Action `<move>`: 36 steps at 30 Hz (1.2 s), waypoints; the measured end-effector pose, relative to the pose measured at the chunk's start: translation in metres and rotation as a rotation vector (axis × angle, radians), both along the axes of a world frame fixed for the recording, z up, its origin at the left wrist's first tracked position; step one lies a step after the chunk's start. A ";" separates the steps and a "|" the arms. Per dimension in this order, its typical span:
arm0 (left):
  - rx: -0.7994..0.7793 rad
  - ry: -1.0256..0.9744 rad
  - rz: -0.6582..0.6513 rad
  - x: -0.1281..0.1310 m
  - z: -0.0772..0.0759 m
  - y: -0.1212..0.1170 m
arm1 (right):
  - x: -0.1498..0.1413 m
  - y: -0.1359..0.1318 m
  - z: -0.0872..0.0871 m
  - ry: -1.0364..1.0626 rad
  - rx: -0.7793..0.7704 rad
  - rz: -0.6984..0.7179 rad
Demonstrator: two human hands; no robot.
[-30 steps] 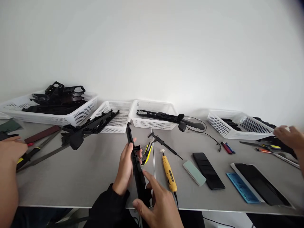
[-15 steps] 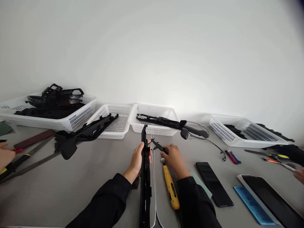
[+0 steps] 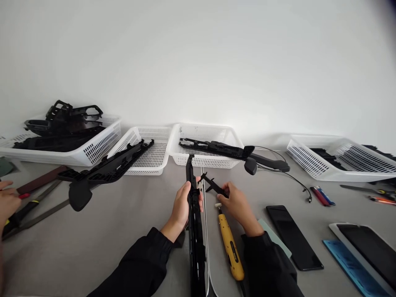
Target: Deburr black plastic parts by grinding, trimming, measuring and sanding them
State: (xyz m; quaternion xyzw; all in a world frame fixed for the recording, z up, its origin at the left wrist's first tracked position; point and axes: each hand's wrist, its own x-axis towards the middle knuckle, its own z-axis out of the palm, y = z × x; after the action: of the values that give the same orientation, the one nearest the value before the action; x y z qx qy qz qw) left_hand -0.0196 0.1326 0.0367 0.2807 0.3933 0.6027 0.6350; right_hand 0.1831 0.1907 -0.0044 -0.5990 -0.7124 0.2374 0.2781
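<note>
My left hand (image 3: 182, 206) is wrapped round a long black plastic part (image 3: 195, 239), which stands lengthwise in front of me with its narrow hooked end pointing away. To its right, my right hand (image 3: 239, 206) is closed on a black caliper (image 3: 213, 185) whose jaws point left toward the part's upper section. A small gap shows between the jaws and the part. Just below my right hand lies a yellow rotary tool (image 3: 230, 247) with a pale tip. The fingertips of my left hand show on the far side of the part.
White baskets (image 3: 151, 167) line the wall, several holding black parts. A black part (image 3: 102, 169) juts from one at left. Files (image 3: 46, 210) and another person's hand (image 3: 9, 200) are at far left. A black phone (image 3: 293, 237), a blue piece (image 3: 352, 264) and lighters (image 3: 322, 196) lie right.
The view has shifted, so most things on the right appear farther right. My left hand still grips the part and my right hand still holds the caliper close beside it.
</note>
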 end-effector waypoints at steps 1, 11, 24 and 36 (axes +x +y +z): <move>-0.002 0.004 0.004 0.000 -0.001 0.000 | 0.001 -0.001 0.005 0.042 -0.005 -0.014; -0.003 0.001 0.111 -0.006 0.003 0.001 | -0.008 -0.037 0.064 0.791 -0.483 0.280; -0.013 0.004 0.177 -0.006 0.013 0.003 | -0.037 -0.052 0.056 0.787 -0.566 0.603; -0.039 -0.014 0.200 -0.011 0.014 0.005 | -0.034 -0.052 0.051 0.632 -0.431 0.579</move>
State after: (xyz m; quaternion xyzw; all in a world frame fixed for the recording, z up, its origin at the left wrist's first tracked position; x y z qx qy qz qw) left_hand -0.0308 0.1378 0.0512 0.2235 0.4263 0.6573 0.5799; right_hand 0.1495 0.1390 0.0468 -0.3186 -0.6650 0.6180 0.2728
